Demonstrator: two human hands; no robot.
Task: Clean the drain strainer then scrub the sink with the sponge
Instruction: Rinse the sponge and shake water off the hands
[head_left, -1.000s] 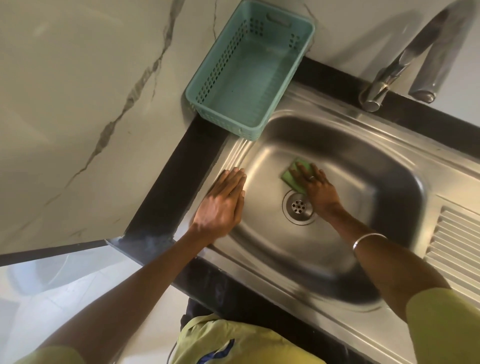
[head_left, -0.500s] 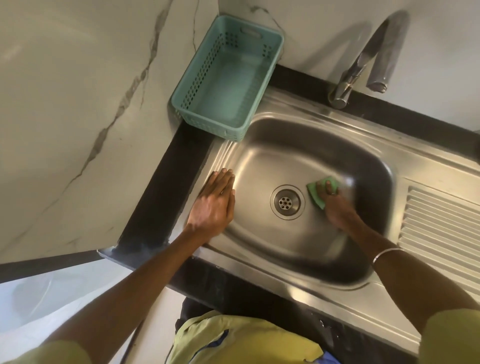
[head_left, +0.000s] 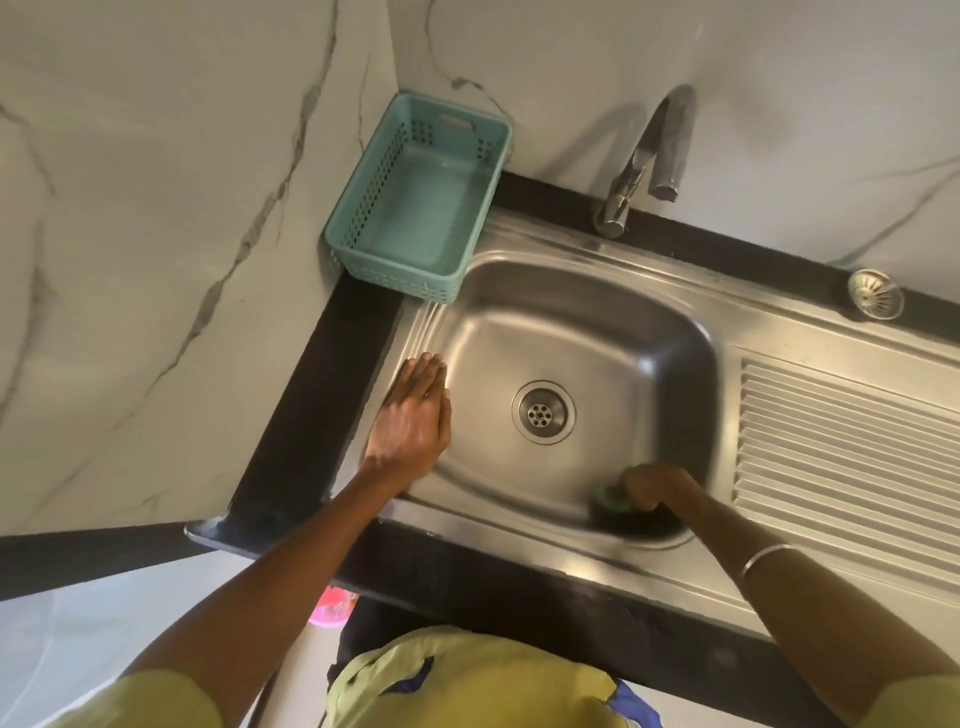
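The steel sink (head_left: 587, 332) fills the middle, with its open drain (head_left: 543, 412) at the bowl's centre. My right hand (head_left: 657, 486) grips the green sponge (head_left: 612, 494) against the bowl's near right wall; the sponge is mostly hidden under my curled fingers. My left hand (head_left: 415, 415) rests flat, fingers straight, on the sink's left rim. The metal drain strainer (head_left: 876, 294) lies out of the drain on the back rim at the far right.
A teal plastic basket (head_left: 415, 208) stands in the back left corner. The faucet (head_left: 649, 156) arches over the back rim. A ribbed drainboard (head_left: 841, 447) lies to the right. Marble walls enclose the left and back. A pink object (head_left: 332, 605) sits on the floor below.
My right hand has swept the sponge from left of the drain, past its right side, to the near right wall. My left hand has stayed on the rim. The view has shifted, showing the strainer.
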